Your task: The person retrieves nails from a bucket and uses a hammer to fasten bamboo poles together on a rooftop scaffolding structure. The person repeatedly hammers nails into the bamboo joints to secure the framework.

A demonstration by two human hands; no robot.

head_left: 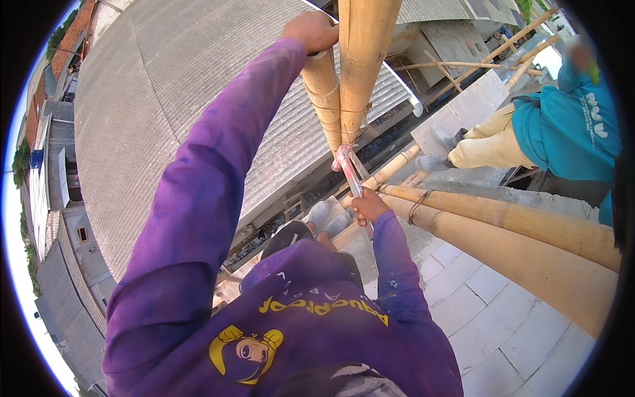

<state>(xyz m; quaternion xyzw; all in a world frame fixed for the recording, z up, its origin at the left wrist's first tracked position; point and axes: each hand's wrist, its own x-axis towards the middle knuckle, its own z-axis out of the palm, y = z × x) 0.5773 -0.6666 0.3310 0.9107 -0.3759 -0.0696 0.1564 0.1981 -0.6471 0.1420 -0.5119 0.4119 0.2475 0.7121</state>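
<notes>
My left hand [311,31] reaches up and is closed over the top of the shorter upright bamboo pole [322,89]. A thicker bamboo pole [364,59] stands right against it. My right hand [370,206] grips the handle of a hammer [352,177], low in front of my body. The hammer's reddish, worn head lies at the foot of the two poles, where binding shows around them; whether it touches them I cannot tell. Some of my left fingers are hidden behind the pole.
Two lashed bamboo poles [503,228] run off to the right above a pale block wall [516,324]. A co-worker in a teal shirt [562,132] stands at right on boards. A corrugated roof [185,112] spreads below on the left. My feet [324,215] are near a drop.
</notes>
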